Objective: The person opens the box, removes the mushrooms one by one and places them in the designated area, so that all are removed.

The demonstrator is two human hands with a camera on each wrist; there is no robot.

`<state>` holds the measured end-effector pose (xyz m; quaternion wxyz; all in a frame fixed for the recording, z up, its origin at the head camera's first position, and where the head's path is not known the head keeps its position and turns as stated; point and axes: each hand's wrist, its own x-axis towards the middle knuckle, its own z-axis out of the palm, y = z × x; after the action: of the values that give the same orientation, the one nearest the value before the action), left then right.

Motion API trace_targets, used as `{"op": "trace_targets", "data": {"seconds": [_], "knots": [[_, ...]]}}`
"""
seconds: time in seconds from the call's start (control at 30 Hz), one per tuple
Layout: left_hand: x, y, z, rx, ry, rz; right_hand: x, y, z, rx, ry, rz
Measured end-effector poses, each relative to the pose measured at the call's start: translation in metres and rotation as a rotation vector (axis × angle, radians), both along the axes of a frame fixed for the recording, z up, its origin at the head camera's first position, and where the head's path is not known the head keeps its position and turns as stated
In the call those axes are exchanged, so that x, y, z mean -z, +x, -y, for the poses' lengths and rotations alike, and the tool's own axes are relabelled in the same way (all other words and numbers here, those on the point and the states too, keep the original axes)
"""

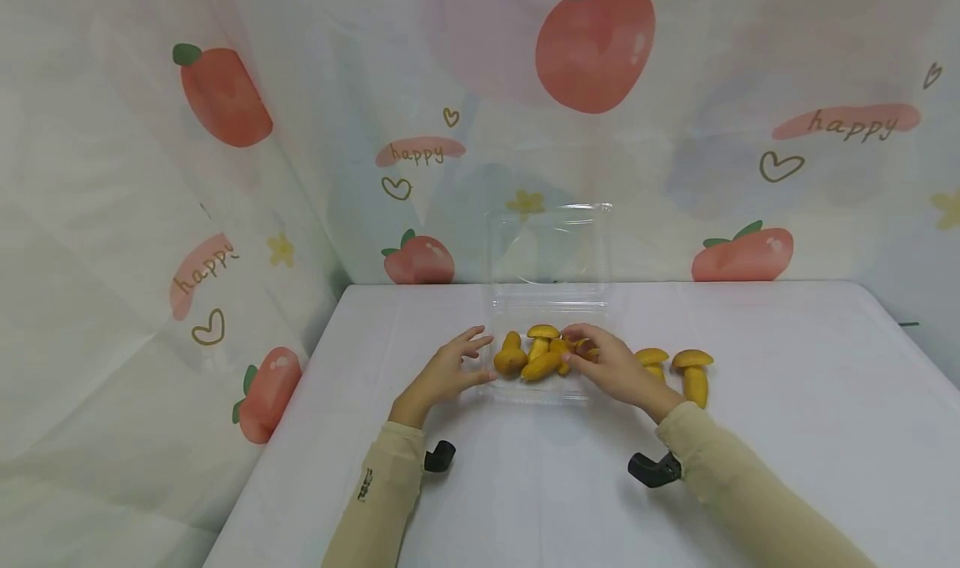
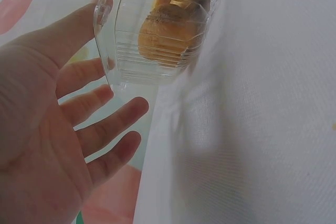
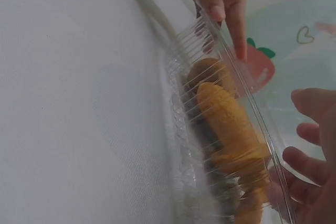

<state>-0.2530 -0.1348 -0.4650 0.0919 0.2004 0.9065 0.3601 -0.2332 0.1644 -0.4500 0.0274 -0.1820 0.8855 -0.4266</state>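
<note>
Nearest: beige left sleeve (image 1: 378, 489) and beige right sleeve (image 1: 757, 489), above a white worktop (image 1: 532, 501), with a black curved fitting (image 1: 440, 456) beside the left cuff and a second black fitting (image 1: 655, 469) beside the right. Just beyond the cuffs: left hand (image 1: 446, 372), at the left side of a clear plastic box (image 1: 532, 397); fingers spread well apart and almost straight, thumb at the rim near a corner, with nothing seen in their grasp. Opposite: right hand (image 1: 618, 369), over the right side of the box; fingers slightly bent and parted, with tips close to the contents; cannot tell of any firm hold on a piece, owing to partial cover by the hand. Inside the box, between both hands: several yellow mushrooms (image 1: 542, 367), grouped close together, including one upright with cap on top. On the worktop to the right of the box: a loose mushroom (image 1: 653, 357), partly hidden behind the right hand, and, just beside, another mushroom (image 1: 693, 374), fully in sight, cap away from the near edge. Behind the box: clear lid (image 1: 551, 247), raised upright along the rear side. Farthest: pale cloth backdrop (image 1: 480, 38), printed with red fruit, hearts, yellow flowers and the word "happy".
</note>
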Motion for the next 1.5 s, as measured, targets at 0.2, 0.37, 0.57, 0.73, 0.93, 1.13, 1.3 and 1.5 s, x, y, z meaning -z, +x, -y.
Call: {"op": "trace_targets", "data": {"seconds": [0.2,0.37,0.57,0.73,0.93,1.13,1.3,1.5], "knots": [[-0.0014,0.0001,-0.0005,0.005,-0.002,0.000,0.0030,-0.0031,0.0004,0.003,0.051,0.005],[-0.0015,0.0002,-0.0004,0.002,0.012,0.006,0.0040,-0.0035,0.0036,-0.007,0.076,0.004],[0.0013,0.0000,0.0000,-0.004,0.016,0.012,0.0048,-0.0033,0.0051,-0.010,0.100,0.022],[0.0013,0.0006,-0.0007,-0.011,0.012,0.011,0.0057,-0.0041,0.0044,-0.019,0.115,0.019],[-0.0001,0.0011,-0.0015,-0.017,0.015,0.021,0.0077,-0.0047,0.0052,-0.021,0.124,0.010],[-0.0005,0.0025,-0.0010,-0.014,0.025,0.016,0.0078,-0.0030,0.0051,-0.015,0.142,-0.045],[0.0001,0.0028,-0.0004,-0.016,0.032,0.011,0.0063,-0.0021,0.0051,-0.016,0.169,-0.067],[0.0008,0.0022,-0.0009,-0.019,0.028,0.011,0.0069,-0.0033,0.0050,-0.029,0.181,-0.080]]}}
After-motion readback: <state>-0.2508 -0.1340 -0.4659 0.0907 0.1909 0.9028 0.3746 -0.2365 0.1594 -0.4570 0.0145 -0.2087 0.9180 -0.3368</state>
